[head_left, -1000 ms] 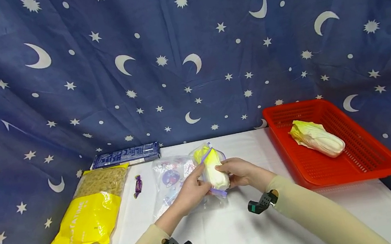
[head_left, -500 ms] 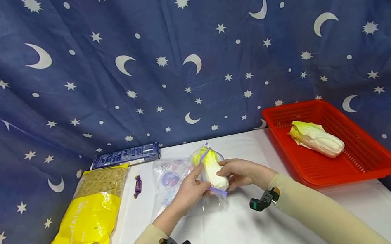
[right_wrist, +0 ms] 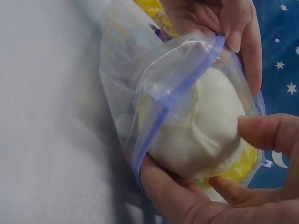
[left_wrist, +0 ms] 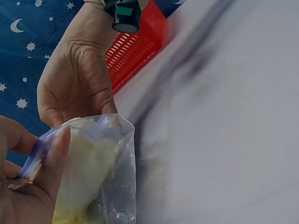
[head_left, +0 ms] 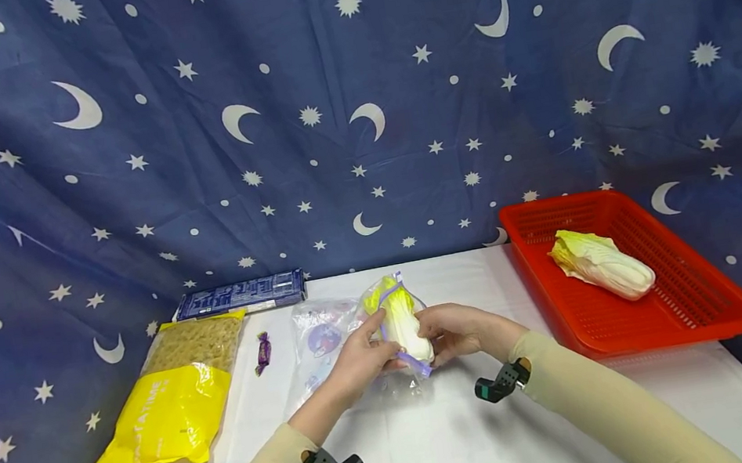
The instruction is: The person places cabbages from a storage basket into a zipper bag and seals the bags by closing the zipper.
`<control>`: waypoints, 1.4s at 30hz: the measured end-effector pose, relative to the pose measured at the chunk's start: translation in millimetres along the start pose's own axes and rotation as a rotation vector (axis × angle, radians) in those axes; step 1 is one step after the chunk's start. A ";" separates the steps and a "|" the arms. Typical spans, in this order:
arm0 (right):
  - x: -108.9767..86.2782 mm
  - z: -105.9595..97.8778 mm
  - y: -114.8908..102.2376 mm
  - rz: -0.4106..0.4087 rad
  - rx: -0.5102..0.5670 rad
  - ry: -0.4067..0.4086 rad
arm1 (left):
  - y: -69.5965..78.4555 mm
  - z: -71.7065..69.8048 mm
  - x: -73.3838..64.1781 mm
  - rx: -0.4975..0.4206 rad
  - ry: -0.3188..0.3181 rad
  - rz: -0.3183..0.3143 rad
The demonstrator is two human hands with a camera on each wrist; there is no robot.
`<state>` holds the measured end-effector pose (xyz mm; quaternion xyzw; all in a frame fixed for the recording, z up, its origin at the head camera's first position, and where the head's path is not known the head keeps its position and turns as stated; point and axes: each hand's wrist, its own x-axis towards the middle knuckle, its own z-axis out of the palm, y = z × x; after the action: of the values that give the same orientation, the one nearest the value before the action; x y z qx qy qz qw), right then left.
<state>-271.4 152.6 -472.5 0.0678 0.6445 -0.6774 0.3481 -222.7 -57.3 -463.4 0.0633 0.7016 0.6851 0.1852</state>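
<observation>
A small napa cabbage (head_left: 405, 331), white with a yellow leafy top, lies partly inside a clear zip bag (head_left: 314, 362) with a purple zip strip and a printed cartoon. My left hand (head_left: 360, 358) pinches the edge of the bag's mouth between thumb and fingers, on the left of the cabbage. My right hand (head_left: 454, 329) grips the cabbage's white base from the right. In the right wrist view the thumb is on one side of the base (right_wrist: 205, 126), and the fingers reach beneath it at the purple strip (right_wrist: 170, 98). The leafy end shows through the film (left_wrist: 86, 172) in the left wrist view.
A red plastic basket (head_left: 574, 333) on the right holds another napa cabbage (head_left: 602, 264). To the left lie a wrapped purple candy (head_left: 263, 353), a yellow pasta bag (head_left: 165, 418) and a flat blue box (head_left: 241, 295). A starry blue curtain (head_left: 309, 193) hangs behind the white table.
The cabbage has shifted slightly left, and more clear film now shows to the left of its leafy end. Both hands keep nearly the same places and holds.
</observation>
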 end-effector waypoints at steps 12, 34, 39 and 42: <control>-1.7 6.7 -3.5 -0.036 -0.032 0.052 | 9.3 -2.5 -2.9 -0.012 0.007 0.009; -6.9 2.0 -2.4 -0.165 -0.158 0.170 | 17.4 -4.3 -1.6 -0.087 0.031 0.059; -10.0 -3.2 8.0 -0.248 -0.175 0.419 | 17.7 -7.5 -2.4 -0.102 0.027 0.068; -12.5 -2.4 18.9 -0.262 -0.179 0.364 | 17.9 -9.5 -3.5 -0.096 0.032 0.066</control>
<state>-252.3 161.1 -481.7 0.0735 0.7572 -0.6337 0.1401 -225.8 -66.4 -445.2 0.0668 0.6684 0.7246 0.1542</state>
